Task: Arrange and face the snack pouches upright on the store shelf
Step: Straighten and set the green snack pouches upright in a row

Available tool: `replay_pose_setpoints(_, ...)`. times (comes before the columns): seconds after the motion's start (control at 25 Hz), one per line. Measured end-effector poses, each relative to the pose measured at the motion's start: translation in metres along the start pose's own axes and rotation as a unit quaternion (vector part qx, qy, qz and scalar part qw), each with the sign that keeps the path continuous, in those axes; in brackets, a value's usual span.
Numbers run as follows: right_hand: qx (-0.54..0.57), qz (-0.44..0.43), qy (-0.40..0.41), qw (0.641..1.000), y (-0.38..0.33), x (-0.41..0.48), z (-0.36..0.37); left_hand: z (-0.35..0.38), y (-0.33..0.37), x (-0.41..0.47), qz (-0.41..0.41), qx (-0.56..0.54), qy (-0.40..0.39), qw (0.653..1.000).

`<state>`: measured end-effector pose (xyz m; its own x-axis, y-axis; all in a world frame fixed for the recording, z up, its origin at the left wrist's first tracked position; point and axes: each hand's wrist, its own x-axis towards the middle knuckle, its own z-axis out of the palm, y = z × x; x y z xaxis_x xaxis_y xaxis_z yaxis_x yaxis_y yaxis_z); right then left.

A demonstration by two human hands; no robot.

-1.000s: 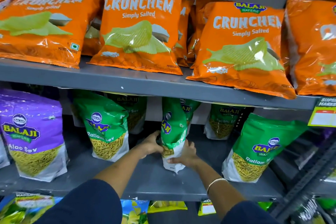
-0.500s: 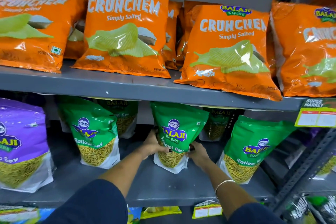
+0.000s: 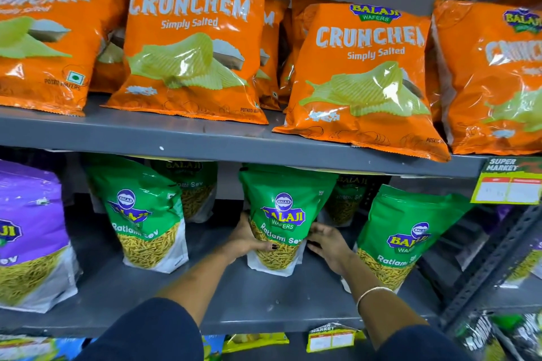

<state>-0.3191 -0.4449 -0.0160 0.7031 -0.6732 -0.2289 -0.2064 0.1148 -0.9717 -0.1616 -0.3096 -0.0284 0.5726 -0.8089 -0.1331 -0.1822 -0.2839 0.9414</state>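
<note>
A green Ratlami Sev pouch (image 3: 283, 214) stands upright in the middle of the grey lower shelf (image 3: 234, 296), its label facing me. My left hand (image 3: 249, 240) grips its lower left side, thumb across the front. My right hand (image 3: 328, 246) presses its fingers against the lower right edge. A second green pouch (image 3: 143, 214) stands upright to the left, turned slightly. A third green pouch (image 3: 401, 231) leans at the right, behind my right wrist. Two more green pouches (image 3: 190, 184) (image 3: 349, 199) stand at the back, partly hidden.
A purple Aloo Sev pouch (image 3: 26, 228) stands at the far left of the same shelf. Orange Crunchem bags (image 3: 190, 38) lean on the shelf above, which overhangs the pouch tops. A price tag (image 3: 510, 182) and a slanted metal upright (image 3: 484, 272) are at the right.
The middle green pouch was edge-on a second ago; both hands have turned it label-forward and set it upright further back. My hands now sit lower on its sides.
</note>
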Motion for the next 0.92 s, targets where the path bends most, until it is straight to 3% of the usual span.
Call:
replay_pose_setpoints(0.12, 0.027, -0.001, 0.022, 0.999, 0.011, -0.002, 0.000, 0.002, -0.004, 0.000, 0.015, 0.010, 0.032, 0.999)
replay_pose_setpoints(0.32, 0.151, -0.004, 0.138, 0.979, 0.020, -0.002, 0.009, 0.007, -0.011, 0.000, 0.037, 0.039, 0.094, 0.994)
replay_pose_setpoints(0.4, 0.101, 0.002, 0.108, 0.989, 0.026, 0.005, 0.008, 0.007, -0.010, -0.002, 0.028, 0.019, 0.072, 0.997)
replay_pose_setpoints(0.56, -0.034, -0.001, -0.075, 0.997, 0.035, 0.011, 0.008, 0.007, -0.017, -0.004, 0.004, -0.003, -0.011, 1.000)
replay_pose_setpoints(0.92, -0.086, -0.054, -0.070, 0.992, 0.038, -0.038, 0.004, 0.036, -0.029, -0.042, 0.001, 0.106, 0.100, 0.989)
